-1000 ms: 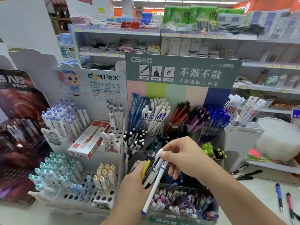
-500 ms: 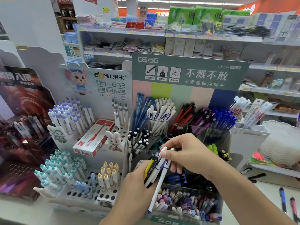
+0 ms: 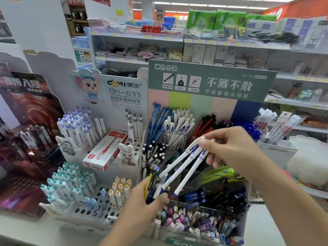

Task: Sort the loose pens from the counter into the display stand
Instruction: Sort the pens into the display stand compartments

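Before the display stand [image 3: 209, 96], the right hand [image 3: 232, 148] is pinching three white pens [image 3: 184, 167] by their caps, tips slanting down-left, while the left hand [image 3: 140, 208] is gripping a bundle of pens [image 3: 152, 185].

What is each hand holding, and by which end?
Right hand pinches three white pens by their clip ends; left hand grips a mixed pen bundle near its lower ends.

Bright, even light from ceiling strips [image 3: 213, 4]; faint shadows; wide-angle bending at edges; far shelves [image 3: 230, 43] soft, slightly blurred.
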